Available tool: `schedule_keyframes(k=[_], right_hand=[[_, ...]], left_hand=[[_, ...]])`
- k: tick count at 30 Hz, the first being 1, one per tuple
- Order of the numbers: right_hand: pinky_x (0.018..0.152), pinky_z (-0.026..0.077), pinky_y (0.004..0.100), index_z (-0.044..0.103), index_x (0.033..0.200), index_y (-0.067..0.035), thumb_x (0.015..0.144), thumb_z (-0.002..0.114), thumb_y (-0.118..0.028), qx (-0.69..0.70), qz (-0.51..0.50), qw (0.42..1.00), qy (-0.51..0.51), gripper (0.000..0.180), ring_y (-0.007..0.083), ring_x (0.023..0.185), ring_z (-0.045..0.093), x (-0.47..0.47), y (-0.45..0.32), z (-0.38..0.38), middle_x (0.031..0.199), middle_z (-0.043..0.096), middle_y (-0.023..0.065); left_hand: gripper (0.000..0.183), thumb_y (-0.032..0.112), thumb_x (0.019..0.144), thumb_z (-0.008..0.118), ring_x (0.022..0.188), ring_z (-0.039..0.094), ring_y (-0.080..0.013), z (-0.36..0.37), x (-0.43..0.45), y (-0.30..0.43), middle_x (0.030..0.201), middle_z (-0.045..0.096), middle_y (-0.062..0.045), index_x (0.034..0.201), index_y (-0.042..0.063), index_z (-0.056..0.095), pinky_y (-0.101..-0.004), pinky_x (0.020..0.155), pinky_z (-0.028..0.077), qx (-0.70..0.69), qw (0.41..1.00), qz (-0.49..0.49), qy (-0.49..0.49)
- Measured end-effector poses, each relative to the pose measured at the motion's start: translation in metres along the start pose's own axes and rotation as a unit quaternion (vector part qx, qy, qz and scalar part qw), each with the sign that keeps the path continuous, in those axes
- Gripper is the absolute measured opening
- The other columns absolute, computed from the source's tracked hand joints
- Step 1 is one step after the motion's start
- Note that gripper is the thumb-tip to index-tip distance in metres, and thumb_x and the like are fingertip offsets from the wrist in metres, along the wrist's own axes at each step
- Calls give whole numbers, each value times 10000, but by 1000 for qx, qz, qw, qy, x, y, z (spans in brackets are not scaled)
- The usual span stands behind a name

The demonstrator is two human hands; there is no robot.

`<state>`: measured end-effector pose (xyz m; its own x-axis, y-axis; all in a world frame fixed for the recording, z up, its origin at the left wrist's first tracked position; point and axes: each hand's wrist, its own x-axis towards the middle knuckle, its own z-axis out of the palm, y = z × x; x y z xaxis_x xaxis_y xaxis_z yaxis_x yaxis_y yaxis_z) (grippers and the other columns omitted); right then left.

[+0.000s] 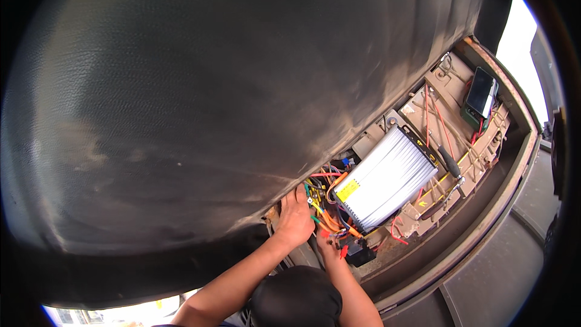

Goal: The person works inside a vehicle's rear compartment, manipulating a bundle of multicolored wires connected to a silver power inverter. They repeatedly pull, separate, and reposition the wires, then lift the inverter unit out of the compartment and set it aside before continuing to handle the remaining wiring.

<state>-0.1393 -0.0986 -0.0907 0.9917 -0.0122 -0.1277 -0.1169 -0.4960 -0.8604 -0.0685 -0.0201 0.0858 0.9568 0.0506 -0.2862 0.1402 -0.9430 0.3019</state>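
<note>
My left hand [295,218] reaches into the near end of a dusty metal compartment, its fingertips hidden among wires under the black padded cover. Close to its right, my right hand [327,241] is partly covered by a bundle of coloured wires [327,218]; its fingers are hidden, and what either hand grips does not show. Beside the bundle lies a silver finned metal power unit [390,179] with a yellow label. Red clip-like pieces [343,251] and a black box [360,254] sit by my right wrist.
A screwdriver with a dark handle [448,161] and pliers [447,200] lie beyond the unit. Farther off, a smartphone [481,92] rests on a green box [472,118]. The black padded cover [227,100] rises along the left; a rusty metal rim [504,72] bounds the compartment.
</note>
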Motion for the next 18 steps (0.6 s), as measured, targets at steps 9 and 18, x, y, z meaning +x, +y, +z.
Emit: schedule_keyframes(k=[9,18], right_hand=[[1155,280,653,682,1279,-124,1027,563,-360,-67,7,998,-19,365,367,1286,578,0,1,-8,1301,685,135],[1185,149,740,620,1391,-278,1083,428,-427,-191,11,976,-102,392,233,1448,475,-1,26,8,1489,600,-8]], left_hand=[[633,96,903,610,1605,174,-392,-24,-30,-28,1677,259,-256,1522,15,504,-400,1278,227,-353,929,-8,-114],[341,120,976,601,1234,613,-390,-26,-13,6,1340,641,-199,1298,23,653,-450,1047,496,-62,996,-29,-57]])
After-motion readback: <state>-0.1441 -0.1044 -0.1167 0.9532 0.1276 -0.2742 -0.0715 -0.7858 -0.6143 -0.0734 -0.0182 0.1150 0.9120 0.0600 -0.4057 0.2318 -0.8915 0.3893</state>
